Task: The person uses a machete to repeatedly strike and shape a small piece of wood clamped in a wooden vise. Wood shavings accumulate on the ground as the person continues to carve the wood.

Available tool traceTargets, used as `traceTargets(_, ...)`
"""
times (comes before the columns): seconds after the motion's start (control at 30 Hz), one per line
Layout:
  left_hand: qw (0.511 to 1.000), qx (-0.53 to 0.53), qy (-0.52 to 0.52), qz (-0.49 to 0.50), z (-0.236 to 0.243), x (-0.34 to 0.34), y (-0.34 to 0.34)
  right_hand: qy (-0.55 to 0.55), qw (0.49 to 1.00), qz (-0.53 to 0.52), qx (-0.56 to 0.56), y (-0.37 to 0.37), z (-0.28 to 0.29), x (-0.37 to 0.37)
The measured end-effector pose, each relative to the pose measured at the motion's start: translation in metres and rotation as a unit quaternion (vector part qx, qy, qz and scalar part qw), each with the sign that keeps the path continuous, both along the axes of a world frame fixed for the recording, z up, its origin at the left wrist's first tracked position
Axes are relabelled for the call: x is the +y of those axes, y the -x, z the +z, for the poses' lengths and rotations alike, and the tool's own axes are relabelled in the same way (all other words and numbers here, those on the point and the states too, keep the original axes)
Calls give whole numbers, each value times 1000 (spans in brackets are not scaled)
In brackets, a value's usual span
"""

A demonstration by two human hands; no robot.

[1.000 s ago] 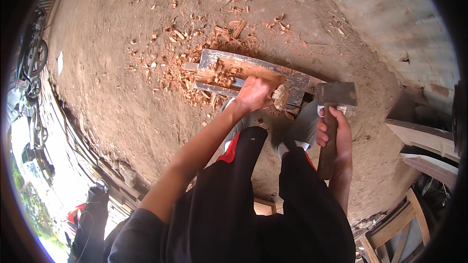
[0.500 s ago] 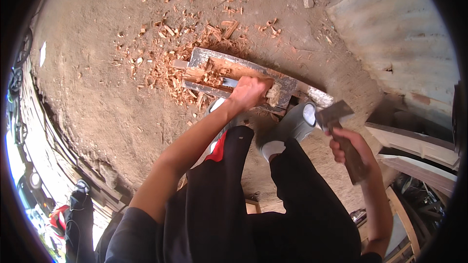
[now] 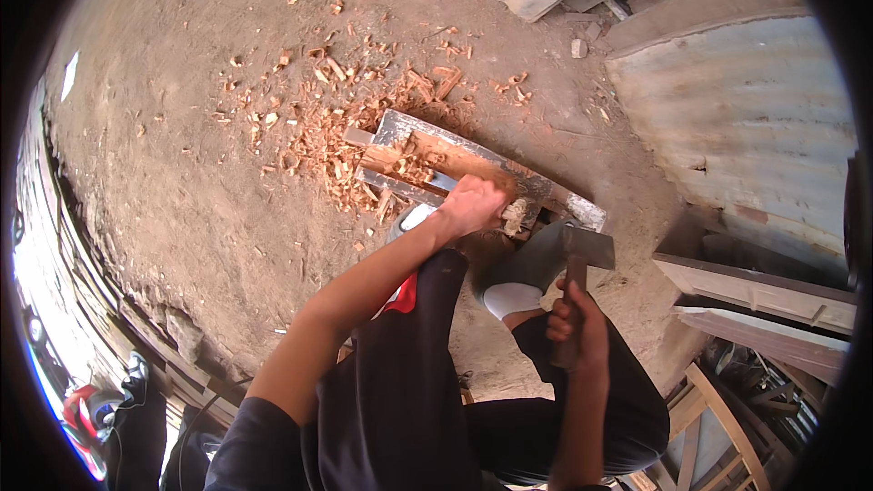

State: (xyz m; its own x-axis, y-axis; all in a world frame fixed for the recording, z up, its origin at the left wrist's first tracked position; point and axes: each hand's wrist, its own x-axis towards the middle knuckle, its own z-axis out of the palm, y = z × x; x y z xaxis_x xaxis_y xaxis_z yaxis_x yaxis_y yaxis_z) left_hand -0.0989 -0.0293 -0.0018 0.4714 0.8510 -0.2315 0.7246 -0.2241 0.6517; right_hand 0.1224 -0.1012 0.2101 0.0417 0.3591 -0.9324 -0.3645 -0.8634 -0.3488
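My left hand (image 3: 475, 205) is closed round a chisel (image 3: 443, 181), whose metal blade points left into the hollow of a wooden workpiece. The frayed butt of its handle sticks out to the right of my fist. Flaking paint covers the rims of the workpiece (image 3: 491, 162), and curled shavings (image 3: 411, 166) lie in its hollow. On the right, my right hand (image 3: 582, 327) grips a mallet (image 3: 589, 247) by its wooden handle, with the blocky dark head up, apart from the chisel. My shod feet stand against the near side of the workpiece.
Wood chips (image 3: 332, 159) are strewn over the dirt floor (image 3: 200, 127) left of and beyond the workpiece. Corrugated metal sheeting (image 3: 746, 118) stands at the right. Below it are wooden boards (image 3: 755, 286) and a wooden frame (image 3: 723, 427). Planks (image 3: 118, 300) line the left side.
My right hand has swung the mallet leftward and lower, over my right leg. My left hand stays on the chisel. The whole view has shifted a little.
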Motion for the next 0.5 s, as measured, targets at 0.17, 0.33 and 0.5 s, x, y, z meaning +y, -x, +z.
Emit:
traceTargets(0.17,1000,23,3,-18,-3,-2,-1,-71,977,-17,-198,96,-59,-35)
traceTargets(0.33,998,50,23,-29,-2,-4,0,-34,995,30,-93,36,-53,-35)
traceTargets(0.5,998,65,6,-17,-9,-5,0,-59,995,43,-73,54,-56,-41)
